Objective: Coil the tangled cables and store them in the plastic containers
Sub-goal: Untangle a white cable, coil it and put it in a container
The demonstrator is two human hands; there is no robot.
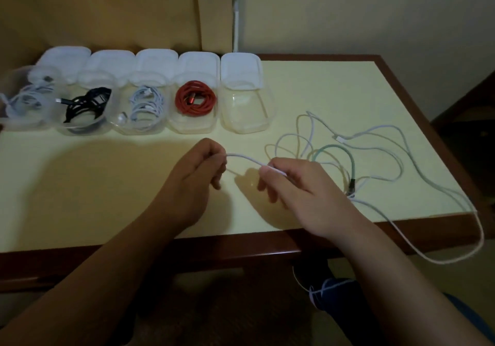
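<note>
Pale yellow tabletop (107, 185) with dark wood edging, set against a beige wall. You hold a white cable (242, 158) stretched between both hands over the front middle of the tabletop. Your left hand (192, 179) has its fingers curled around 1 end; your right hand (294, 187) pinches the cable between thumb and fingertips. From the right hand the cable runs into a loose tangle (348, 155) on the right side of the tabletop, mixed with a pale green cable (337, 149); 1 white strand drops over the front-right edge. Behind the hands, 5 clear plastic containers (246, 104) stand in a row with lids hinged back. Left to right: white cable, black cable (85, 104), white cable, coiled red cable (195, 99), then 1 holding nothing, nearest the tangle.
</note>
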